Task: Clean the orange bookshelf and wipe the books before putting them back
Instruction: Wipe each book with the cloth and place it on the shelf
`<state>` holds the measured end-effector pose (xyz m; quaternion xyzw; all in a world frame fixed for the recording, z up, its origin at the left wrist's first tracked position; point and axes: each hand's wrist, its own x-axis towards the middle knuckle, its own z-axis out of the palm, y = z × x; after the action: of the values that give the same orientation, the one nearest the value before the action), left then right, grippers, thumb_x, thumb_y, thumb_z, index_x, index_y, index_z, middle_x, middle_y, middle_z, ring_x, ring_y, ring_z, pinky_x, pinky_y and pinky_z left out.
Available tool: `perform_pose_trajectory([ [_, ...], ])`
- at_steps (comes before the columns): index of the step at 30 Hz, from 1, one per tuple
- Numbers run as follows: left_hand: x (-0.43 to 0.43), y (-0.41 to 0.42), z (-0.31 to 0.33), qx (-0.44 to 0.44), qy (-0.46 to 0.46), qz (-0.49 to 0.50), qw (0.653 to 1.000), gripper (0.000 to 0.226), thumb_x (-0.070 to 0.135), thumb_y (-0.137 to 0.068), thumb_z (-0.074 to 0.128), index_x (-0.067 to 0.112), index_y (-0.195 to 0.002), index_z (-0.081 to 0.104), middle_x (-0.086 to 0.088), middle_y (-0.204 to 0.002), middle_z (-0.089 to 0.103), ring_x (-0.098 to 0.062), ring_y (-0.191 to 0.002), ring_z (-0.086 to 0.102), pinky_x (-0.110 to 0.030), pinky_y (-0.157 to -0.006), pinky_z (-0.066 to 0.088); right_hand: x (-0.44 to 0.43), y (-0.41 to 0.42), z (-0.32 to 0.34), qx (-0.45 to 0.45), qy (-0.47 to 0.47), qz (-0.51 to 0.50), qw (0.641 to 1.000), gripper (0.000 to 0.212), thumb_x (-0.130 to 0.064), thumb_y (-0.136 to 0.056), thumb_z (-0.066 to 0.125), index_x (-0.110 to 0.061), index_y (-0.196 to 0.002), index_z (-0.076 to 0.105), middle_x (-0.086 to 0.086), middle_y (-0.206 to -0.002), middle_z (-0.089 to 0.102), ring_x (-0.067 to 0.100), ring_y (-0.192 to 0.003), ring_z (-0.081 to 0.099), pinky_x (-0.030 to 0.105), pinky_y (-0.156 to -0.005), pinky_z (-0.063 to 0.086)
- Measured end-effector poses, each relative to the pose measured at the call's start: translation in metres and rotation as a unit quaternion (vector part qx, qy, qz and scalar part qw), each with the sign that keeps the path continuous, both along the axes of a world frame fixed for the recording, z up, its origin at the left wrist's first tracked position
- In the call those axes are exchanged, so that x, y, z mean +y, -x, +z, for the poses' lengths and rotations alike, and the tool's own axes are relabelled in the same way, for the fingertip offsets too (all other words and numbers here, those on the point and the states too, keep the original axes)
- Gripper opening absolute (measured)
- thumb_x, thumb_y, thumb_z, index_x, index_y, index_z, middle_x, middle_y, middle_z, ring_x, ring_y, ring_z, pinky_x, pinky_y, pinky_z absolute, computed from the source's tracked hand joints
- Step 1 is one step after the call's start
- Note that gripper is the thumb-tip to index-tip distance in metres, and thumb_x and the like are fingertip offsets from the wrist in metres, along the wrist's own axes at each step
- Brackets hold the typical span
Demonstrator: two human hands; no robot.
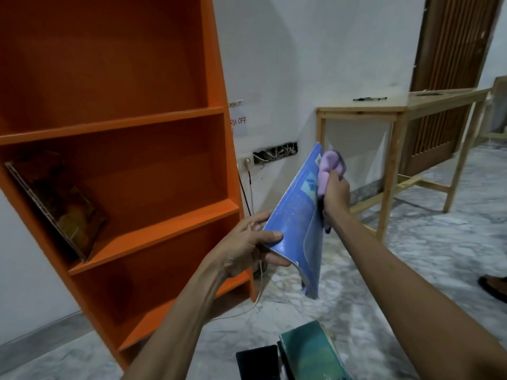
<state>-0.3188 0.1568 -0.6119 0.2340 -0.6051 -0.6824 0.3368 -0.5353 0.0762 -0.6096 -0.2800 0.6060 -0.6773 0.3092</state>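
Observation:
The orange bookshelf (pixel 153 124) fills the left of the view, tilted in the frame. One dark book (pixel 63 204) leans against its left wall on the middle shelf. My left hand (pixel 251 244) grips the lower left edge of a thin blue book (pixel 296 220), held up in front of the shelf's right side. My right hand (pixel 333 192) is closed on a pink cloth (pixel 329 167) and presses it against the upper right of the blue cover. A green book (pixel 310 352) and a black book (pixel 256 363) lie on the floor at the bottom.
A long wooden table (pixel 411 105) stands along the white wall at right, with pens on top. A brown slatted door (pixel 455 64) is behind it. A wall socket (pixel 247 161) with cables sits beside the shelf. A dark shoe (pixel 493 286) shows at the right edge on the marble floor.

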Motion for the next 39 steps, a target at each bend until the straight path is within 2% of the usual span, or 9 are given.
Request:
perform_pose_trajectory([
  [8, -0.023, -0.007, 0.031, 0.043, 0.026, 0.059, 0.997, 0.055, -0.004, -0.087, 0.058, 0.012, -0.138, 0.049, -0.015, -0.129, 0.063, -0.035, -0.102, 0.068, -0.05, -0.074, 0.06, 0.031, 0.006, -0.054, -0.282, 0.072, 0.233, 0.928, 0.024, -0.016, -0.106, 0.034, -0.02, -0.109, 0.058, -0.019, -0.078, 0.072, 0.01, -0.085, 0.068, 0.013, -0.054, 0.054],
  [12, -0.036, -0.014, 0.021, 0.02, -0.003, 0.092, 0.996, 0.044, -0.007, -0.093, 0.051, 0.015, -0.132, 0.054, -0.01, -0.124, 0.066, -0.033, -0.102, 0.069, -0.046, -0.07, 0.061, 0.039, 0.013, -0.041, -0.364, 0.203, 0.247, 0.875, 0.056, -0.057, -0.095, 0.032, -0.022, -0.107, 0.075, 0.008, -0.108, 0.073, 0.029, -0.088, 0.073, 0.054, -0.074, 0.059],
  [15, -0.045, -0.021, 0.005, 0.012, -0.05, 0.134, 0.99, 0.04, -0.005, -0.096, 0.05, 0.017, -0.128, 0.056, -0.01, -0.128, 0.064, -0.034, -0.104, 0.068, -0.045, -0.069, 0.062, 0.045, 0.012, -0.027, -0.331, 0.193, 0.324, 0.865, 0.041, -0.032, -0.086, 0.061, -0.013, -0.123, 0.064, 0.014, -0.104, 0.074, 0.026, -0.07, 0.074, 0.052, -0.071, 0.06],
  [20, -0.046, -0.022, -0.015, -0.155, -0.066, 0.243, 0.955, 0.044, 0.014, -0.101, 0.049, 0.021, -0.144, 0.043, -0.013, -0.138, 0.053, -0.036, -0.117, 0.056, -0.052, -0.084, 0.052, 0.044, 0.003, -0.015, -0.119, 0.105, 0.266, 0.951, 0.024, -0.002, -0.089, 0.063, -0.012, -0.11, 0.057, 0.018, -0.101, 0.07, 0.031, -0.064, 0.066, 0.063, -0.065, 0.056],
  [23, -0.051, -0.024, -0.011, -0.1, -0.168, 0.24, 0.951, 0.076, 0.058, -0.09, 0.055, 0.013, -0.148, 0.034, -0.019, -0.139, 0.045, -0.051, -0.131, 0.037, -0.068, -0.093, 0.043, 0.047, -0.006, -0.014, 0.108, 0.087, 0.235, 0.962, 0.021, -0.009, -0.086, 0.068, -0.001, -0.105, 0.064, 0.027, -0.079, 0.067, 0.032, -0.052, 0.065, 0.04, -0.043, 0.055],
  [28, -0.057, -0.036, 0.003, 0.13, -0.311, 0.109, 0.935, 0.108, 0.081, -0.067, 0.058, -0.003, -0.131, 0.036, -0.037, -0.137, 0.041, -0.06, -0.122, 0.044, -0.071, -0.095, 0.04, 0.066, -0.024, -0.017, 0.449, 0.122, 0.241, 0.852, 0.023, -0.02, -0.083, 0.069, -0.014, -0.105, 0.071, 0.003, -0.081, 0.071, 0.014, -0.07, 0.063, 0.017, -0.058, 0.047],
  [32, -0.048, -0.047, 0.008, 0.167, -0.317, 0.125, 0.925, 0.046, 0.029, -0.081, 0.063, -0.009, -0.105, 0.058, -0.034, -0.108, 0.062, -0.051, -0.102, 0.062, -0.064, -0.079, 0.053, 0.068, -0.038, -0.031, 0.621, 0.237, 0.263, 0.699, 0.035, -0.014, -0.086, 0.068, -0.01, -0.12, 0.068, 0.002, -0.091, 0.067, 0.012, -0.077, 0.057, 0.019, -0.068, 0.044],
  [35, -0.043, -0.055, 0.0, 0.147, -0.319, 0.155, 0.923, 0.05, -0.007, -0.052, 0.056, -0.012, -0.101, 0.056, -0.036, -0.112, 0.057, -0.053, -0.098, 0.061, -0.057, -0.06, 0.057, 0.066, -0.033, -0.04, 0.64, 0.271, 0.244, 0.676, 0.033, -0.022, -0.085, 0.071, -0.005, -0.113, 0.07, 0.007, -0.09, 0.069, 0.015, -0.078, 0.06, 0.019, -0.072, 0.045],
  [39, -0.042, -0.057, -0.008, 0.108, -0.314, 0.208, 0.92, 0.041, -0.007, -0.085, 0.026, -0.012, -0.12, 0.048, -0.035, -0.099, 0.064, -0.048, -0.078, 0.069, -0.051, -0.056, 0.059, 0.064, -0.03, -0.053, 0.654, 0.288, 0.235, 0.659, 0.038, -0.027, -0.082, 0.077, -0.007, -0.113, 0.071, 0.006, -0.088, 0.068, 0.013, -0.076, 0.056, 0.025, -0.067, 0.046],
])
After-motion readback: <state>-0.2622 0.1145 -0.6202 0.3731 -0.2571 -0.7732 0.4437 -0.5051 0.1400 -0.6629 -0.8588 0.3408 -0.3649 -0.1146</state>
